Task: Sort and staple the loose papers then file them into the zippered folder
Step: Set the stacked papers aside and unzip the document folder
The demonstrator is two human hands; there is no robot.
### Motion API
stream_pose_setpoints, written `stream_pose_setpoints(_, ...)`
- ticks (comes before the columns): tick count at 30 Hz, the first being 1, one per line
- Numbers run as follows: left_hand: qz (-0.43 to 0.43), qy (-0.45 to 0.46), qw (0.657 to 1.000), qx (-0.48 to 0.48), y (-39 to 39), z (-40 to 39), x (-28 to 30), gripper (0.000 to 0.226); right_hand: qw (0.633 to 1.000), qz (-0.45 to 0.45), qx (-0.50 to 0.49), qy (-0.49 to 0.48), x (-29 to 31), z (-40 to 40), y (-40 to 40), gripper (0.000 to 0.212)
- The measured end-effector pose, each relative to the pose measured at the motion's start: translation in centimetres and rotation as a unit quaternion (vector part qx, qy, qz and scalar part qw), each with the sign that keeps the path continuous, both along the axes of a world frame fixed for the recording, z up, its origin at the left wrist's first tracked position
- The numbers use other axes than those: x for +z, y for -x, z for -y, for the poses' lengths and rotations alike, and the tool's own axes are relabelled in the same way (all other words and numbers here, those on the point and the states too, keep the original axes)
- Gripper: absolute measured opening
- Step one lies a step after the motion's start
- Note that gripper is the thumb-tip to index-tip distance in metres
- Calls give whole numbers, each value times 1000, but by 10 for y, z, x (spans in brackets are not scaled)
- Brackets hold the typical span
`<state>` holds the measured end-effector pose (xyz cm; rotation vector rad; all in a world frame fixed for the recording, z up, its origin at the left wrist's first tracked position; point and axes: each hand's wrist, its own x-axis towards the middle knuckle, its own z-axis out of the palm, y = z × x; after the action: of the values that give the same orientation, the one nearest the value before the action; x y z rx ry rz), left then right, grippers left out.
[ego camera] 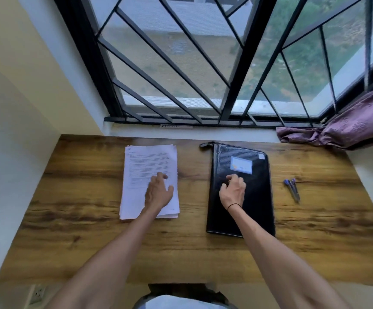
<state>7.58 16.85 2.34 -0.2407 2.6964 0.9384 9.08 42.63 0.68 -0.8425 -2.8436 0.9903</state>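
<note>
Left hand (158, 192) covers papers (149, 166); printed text seems illegibly blurred.

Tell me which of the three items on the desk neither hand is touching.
The stapler, lying alone at the desk's right. The left hand rests on the paper stack, and the right hand rests on the black zippered folder.

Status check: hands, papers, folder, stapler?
Left hand flat on paper stack, no grip. Right hand resting on closed black folder. Stapler untouched, right of folder. Nothing in the way.
</note>
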Motion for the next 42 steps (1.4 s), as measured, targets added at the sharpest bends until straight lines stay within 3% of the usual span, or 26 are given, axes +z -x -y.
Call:
stream_pose_setpoints(4,57,-67,993,-82,2,-63,-2,43,996,26,-71,-47,3,-38,-12,34)
stream_pose_setpoints(7,139,-94,976,-141,1,-98,-13,66,988,55,-134,-60,2,-64,-23,48)
stream_pose_setpoints(9,179,-89,963,-180,-3,-112,-21,82,977,101,-187,-34,-1,-80,-30,58)
stream_pose_setpoints(12,197,-78,960,-184,-11,-127,-29,84,957,162,-237,28,-5,-96,-36,60)
stream_pose_setpoints(19,211,-122,954,-173,-14,-126,-28,98,950,160,-267,13,5,-100,-28,54)
stream_pose_setpoints(25,237,-298,918,-114,-17,-88,-2,108,965,147,-216,24,28,-114,-16,51)
stream_pose_setpoints(28,215,-338,902,-160,-10,-66,17,117,974,145,-173,30,48,-125,-1,48)
stream_pose_setpoints(31,207,-345,882,-243,1,-54,40,118,978,149,-143,33,72,-128,13,35)
stream_pose_setpoints(34,179,-360,867,-294,11,-52,64,106,981,142,-128,40,92,-134,24,44)
stream_pose_setpoints(38,101,-330,895,-284,33,-55,85,86,979,110,-138,99,114,-145,35,37)
stream_pose_setpoints(42,72,-311,904,-284,42,-53,96,76,960,17,-196,201,92,-178,50,51)
